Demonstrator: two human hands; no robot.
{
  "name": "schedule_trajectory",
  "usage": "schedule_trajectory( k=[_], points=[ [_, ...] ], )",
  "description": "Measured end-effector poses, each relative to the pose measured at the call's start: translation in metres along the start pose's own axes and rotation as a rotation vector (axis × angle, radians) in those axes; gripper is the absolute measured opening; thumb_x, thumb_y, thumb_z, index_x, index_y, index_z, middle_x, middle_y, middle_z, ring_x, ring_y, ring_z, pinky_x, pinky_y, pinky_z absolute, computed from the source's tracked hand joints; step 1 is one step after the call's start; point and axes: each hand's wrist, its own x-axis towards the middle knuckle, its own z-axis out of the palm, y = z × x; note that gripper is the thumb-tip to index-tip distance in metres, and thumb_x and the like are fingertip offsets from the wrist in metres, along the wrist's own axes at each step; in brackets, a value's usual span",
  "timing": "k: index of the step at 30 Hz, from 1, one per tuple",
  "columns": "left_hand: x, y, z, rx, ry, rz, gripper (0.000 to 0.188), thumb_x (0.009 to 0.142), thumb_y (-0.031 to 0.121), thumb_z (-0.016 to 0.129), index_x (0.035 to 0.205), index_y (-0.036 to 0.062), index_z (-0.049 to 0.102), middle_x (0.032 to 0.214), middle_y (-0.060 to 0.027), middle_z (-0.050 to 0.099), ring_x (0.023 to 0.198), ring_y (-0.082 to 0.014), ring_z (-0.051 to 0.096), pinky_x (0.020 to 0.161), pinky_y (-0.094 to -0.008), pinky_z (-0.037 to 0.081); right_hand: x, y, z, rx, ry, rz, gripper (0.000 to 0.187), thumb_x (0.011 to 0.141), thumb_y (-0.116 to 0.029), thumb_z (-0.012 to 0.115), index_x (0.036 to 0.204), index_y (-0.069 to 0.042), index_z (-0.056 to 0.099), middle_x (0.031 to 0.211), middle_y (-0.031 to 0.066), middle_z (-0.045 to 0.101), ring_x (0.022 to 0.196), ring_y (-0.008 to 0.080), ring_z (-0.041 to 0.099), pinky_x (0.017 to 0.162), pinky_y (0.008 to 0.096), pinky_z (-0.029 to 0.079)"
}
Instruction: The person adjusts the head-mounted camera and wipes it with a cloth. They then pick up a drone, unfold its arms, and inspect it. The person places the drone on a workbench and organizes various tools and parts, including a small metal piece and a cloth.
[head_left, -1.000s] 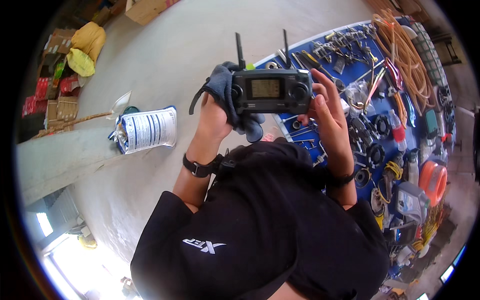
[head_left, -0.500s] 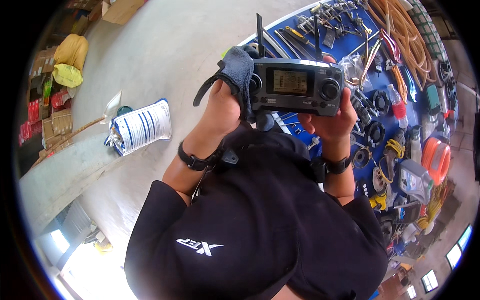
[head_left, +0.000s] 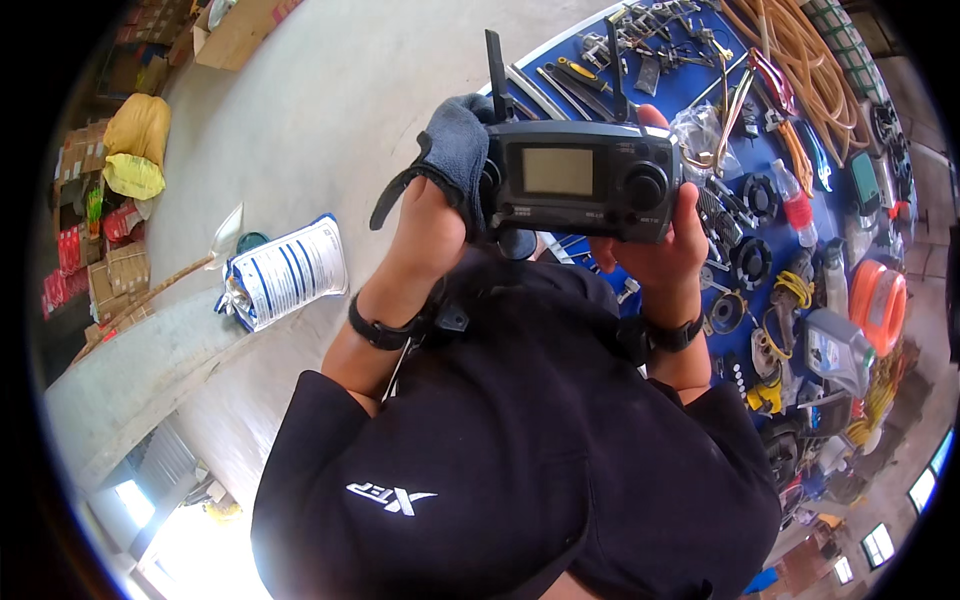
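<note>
Head view: both hands' fingers grip level remote controller (head_left: 585,180), antennas pointing away

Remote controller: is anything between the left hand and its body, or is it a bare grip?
Not bare. A grey cloth lies between the left hand and the remote controller, covering its left end. The right hand grips the right end directly, nothing between.

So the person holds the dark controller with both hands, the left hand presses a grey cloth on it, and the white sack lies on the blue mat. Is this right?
Not quite. The head view shows the white sack lying on the bare concrete floor, not on the blue mat. The rest holds: the left hand and right hand hold the dark controller, with the grey cloth under the left.
</note>
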Motion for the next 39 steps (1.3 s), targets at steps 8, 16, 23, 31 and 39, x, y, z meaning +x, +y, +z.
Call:
schedule_trajectory(
  k=[8,16,23,31,39],
  points=[
    [0.013,0.008,0.002,0.649,-0.180,0.130,0.037,0.100,0.004,0.048,0.136,-0.0031,0.050,0.128,-0.0216,0.057,0.121,-0.0329,0.054,0.106,-0.0363,0.042,-0.005,-0.013,0.011,-0.618,0.239,-0.047,0.110,0.064,-0.015,0.089,0.153,-0.007,0.026,0.128,0.0126,0.056,0.116,0.0211,0.058,0.093,0.0311,0.050],
    [0.014,0.024,0.026,0.695,-0.450,0.067,0.032,0.096,0.001,0.042,0.125,-0.0019,0.055,0.110,-0.0141,0.059,0.097,-0.0266,0.058,0.090,-0.0324,0.048,-0.009,-0.015,0.027,-0.956,0.167,-0.026,0.083,0.070,-0.008,0.080,0.142,-0.012,0.040,0.127,0.0118,0.055,0.118,0.0224,0.057,0.101,0.0346,0.045],
    [0.021,0.044,0.024,0.923,-0.640,0.323,0.032,0.088,-0.002,0.044,0.117,-0.0047,0.058,0.114,-0.0240,0.062,0.102,-0.0411,0.060,0.090,-0.0400,0.049,-0.002,0.006,0.040,-1.244,0.183,-0.062,0.078,0.068,-0.008,0.077,0.139,-0.009,0.043,0.125,0.0163,0.056,0.114,0.0279,0.060,0.098,0.0358,0.047],
    [0.037,0.085,0.022,0.805,-0.845,0.463,0.038,0.081,0.002,0.050,0.117,-0.0046,0.060,0.113,-0.0261,0.064,0.104,-0.0443,0.061,0.092,-0.0399,0.049,-0.009,0.010,0.061,-0.845,0.295,-0.141,0.084,0.069,-0.007,0.079,0.143,-0.008,0.039,0.130,0.0122,0.056,0.120,0.0219,0.056,0.102,0.0351,0.044],
    [0.069,0.116,0.015,0.621,-1.003,0.473,0.037,0.078,-0.002,0.060,0.115,-0.0043,0.064,0.111,-0.0168,0.069,0.101,-0.0293,0.066,0.093,-0.0351,0.049,-0.002,0.030,0.065,-0.561,0.270,-0.361,0.093,0.059,-0.004,0.079,0.142,-0.009,0.039,0.140,0.0228,0.052,0.133,0.0359,0.051,0.113,0.0451,0.037]
  ],
)
